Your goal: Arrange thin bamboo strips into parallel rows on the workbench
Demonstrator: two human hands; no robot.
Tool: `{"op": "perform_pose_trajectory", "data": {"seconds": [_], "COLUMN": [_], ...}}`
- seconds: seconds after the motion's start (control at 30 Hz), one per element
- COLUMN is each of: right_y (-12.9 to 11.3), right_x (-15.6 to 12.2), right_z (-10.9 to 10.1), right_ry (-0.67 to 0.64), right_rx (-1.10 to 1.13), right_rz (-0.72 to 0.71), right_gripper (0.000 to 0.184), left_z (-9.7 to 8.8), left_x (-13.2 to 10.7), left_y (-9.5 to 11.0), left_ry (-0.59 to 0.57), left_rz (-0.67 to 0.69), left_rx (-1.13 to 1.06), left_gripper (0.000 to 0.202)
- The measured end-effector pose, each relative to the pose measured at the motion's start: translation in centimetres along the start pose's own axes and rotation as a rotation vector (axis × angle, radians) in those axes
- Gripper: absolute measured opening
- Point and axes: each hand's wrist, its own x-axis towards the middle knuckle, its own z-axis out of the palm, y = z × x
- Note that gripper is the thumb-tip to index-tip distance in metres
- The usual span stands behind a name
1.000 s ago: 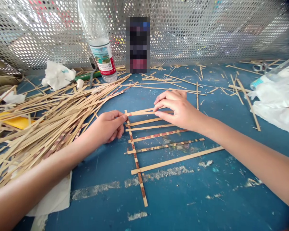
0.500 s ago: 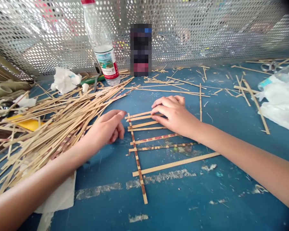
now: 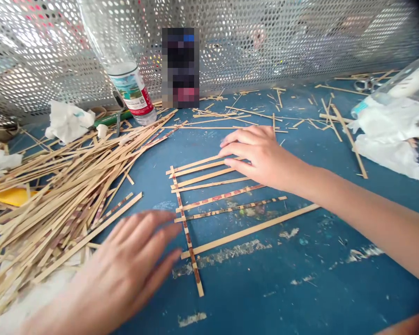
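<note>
Several thin bamboo strips lie side by side on the blue table, some plain and some with dark red-brown marks. Their left ends cross a marked upright strip, which slants toward me. My right hand rests on the right part of the upper strips, fingers spread and bent, their tips touching strips or table. The strips' ends under that palm are hidden. Nearer to me, my left hand is left of the upright strip, slightly blurred, fingers stretched out and apart, with nothing seen in it.
A big heap of bamboo strips covers the left side. Behind stand a plastic bottle and a pixelated dark panel before a perforated metal screen. Crumpled white tissue lies at left, a white plastic bag at right.
My left hand has come back from the strips' upper left ends toward me and opened out. My right hand stays on the upper strips. The view has shifted a little to the right.
</note>
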Motion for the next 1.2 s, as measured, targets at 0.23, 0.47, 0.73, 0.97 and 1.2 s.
{"op": "perform_pose_trajectory", "data": {"seconds": [0.23, 0.47, 0.73, 0.97, 1.2], "right_y": [4.1, 6.5, 6.0, 5.4, 6.9], "right_x": [-2.9, -1.8, -2.1, -2.1, -0.5], "right_z": [0.6, 2.2, 2.6, 2.6, 2.5], "right_ry": [-0.061, 0.072, 0.093, 0.062, 0.053], "right_rx": [0.083, 0.255, 0.267, 0.278, 0.168], "right_rz": [0.038, 0.104, 0.154, 0.166, 0.142], "right_gripper": [0.03, 0.019, 0.017, 0.016, 0.023], "left_z": [1.8, 1.8, 2.2, 1.9, 2.4], "left_x": [-2.4, -0.8, -1.2, -0.9, -1.0], "left_y": [3.7, 3.8, 4.1, 4.0, 4.0], "left_ry": [0.029, 0.059, 0.059, 0.078, 0.087], "left_rz": [0.084, 0.022, 0.044, 0.066, 0.061], "left_rx": [0.012, -0.098, -0.132, -0.143, -0.127], "left_gripper": [0.041, 0.025, 0.026, 0.024, 0.025]}}
